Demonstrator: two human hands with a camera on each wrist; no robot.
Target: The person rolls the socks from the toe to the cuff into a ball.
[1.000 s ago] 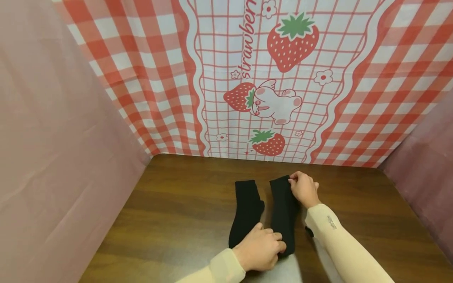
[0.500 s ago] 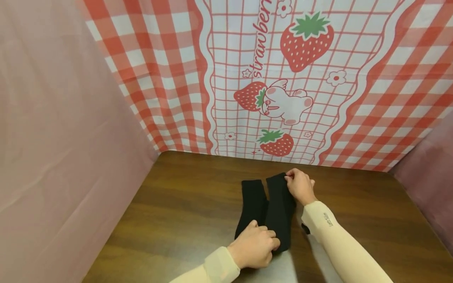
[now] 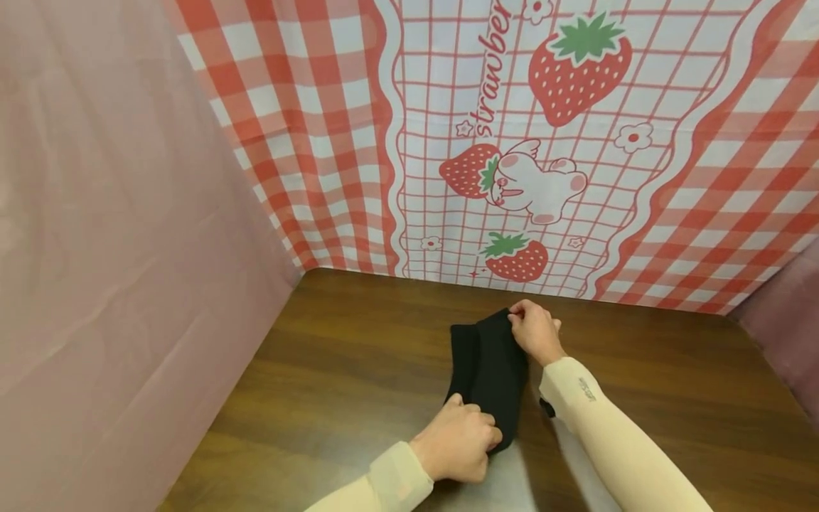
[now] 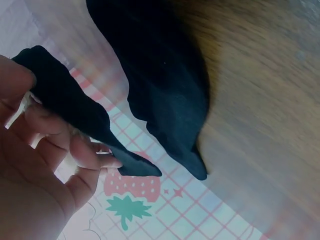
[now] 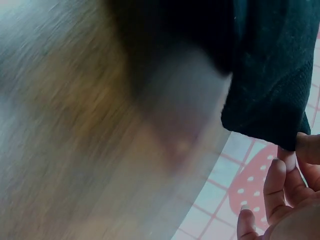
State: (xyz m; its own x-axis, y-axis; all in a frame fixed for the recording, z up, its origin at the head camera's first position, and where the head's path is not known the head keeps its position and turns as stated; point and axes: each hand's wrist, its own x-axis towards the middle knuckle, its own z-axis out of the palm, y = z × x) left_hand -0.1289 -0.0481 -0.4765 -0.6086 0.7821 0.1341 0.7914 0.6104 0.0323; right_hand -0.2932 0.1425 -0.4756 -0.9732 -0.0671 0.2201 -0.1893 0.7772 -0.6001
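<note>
Two black socks are in front of me. The held sock (image 3: 500, 380) stretches between my hands, its near end gripped by my left hand (image 3: 459, 437). At the far cuff corner, my right hand (image 3: 537, 331) pinches the fabric between thumb and fingers. Beneath it to the left, the other sock (image 3: 463, 355) lies on the table, partly covered in the head view. The left wrist view has the held sock (image 4: 65, 92) raised apart from the lying sock (image 4: 167, 85). In the right wrist view, the cuff (image 5: 265, 115) hangs at my fingertips.
The brown wooden table (image 3: 345, 355) extends around the socks. Behind it hangs a red and white strawberry-print cloth (image 3: 512, 171). A pink cloth wall (image 3: 160, 249) stands at the left, and another pink cloth (image 3: 780, 327) at the right.
Both hands have carried the held sock leftward relative to the other sock. The gap between the two has closed in the head view, and they now overlap there.
</note>
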